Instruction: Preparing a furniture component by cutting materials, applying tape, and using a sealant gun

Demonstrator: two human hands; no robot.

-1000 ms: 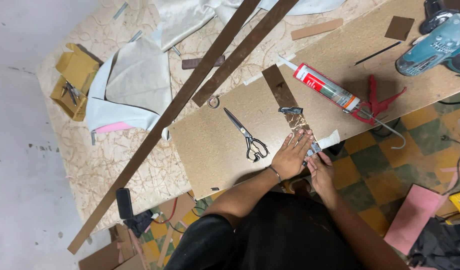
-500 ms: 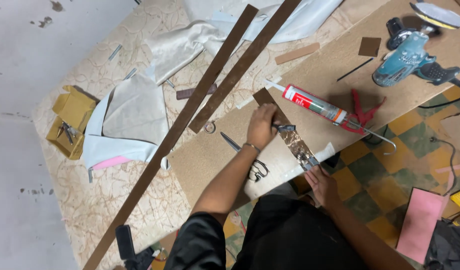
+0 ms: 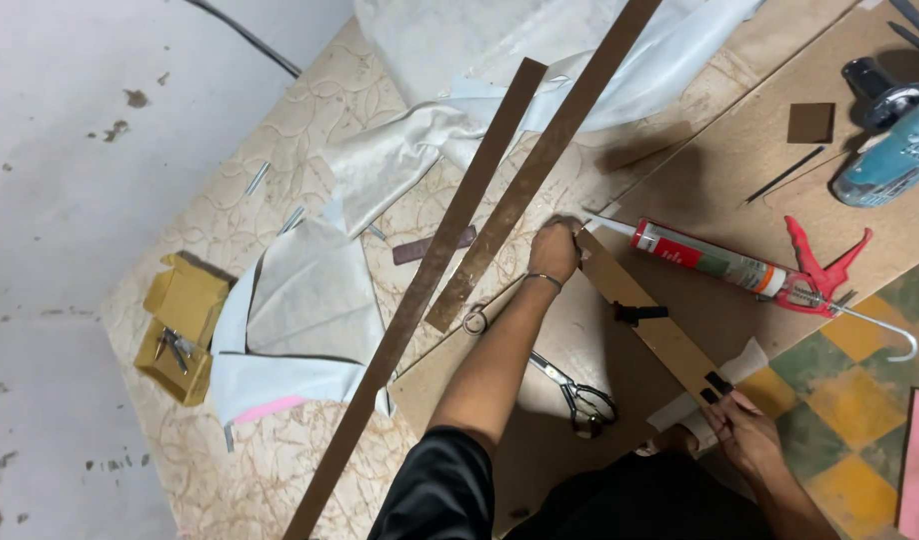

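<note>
Evenly and fairly brightly lit from above, without glare. Soft shadows under the left forearm (image 3: 500,350) across the brown board (image 3: 720,180), and darker beneath the angle grinder (image 3: 895,150). Mostly sharp; slight softness on the scissors (image 3: 578,392). Mild wide-angle stretch toward the corners.

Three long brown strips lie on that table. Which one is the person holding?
The shortest, the flat brown strip with black tape patches: left hand grips its far end, right hand its near end. The two longer dark brown strips lie untouched alongside.
</note>
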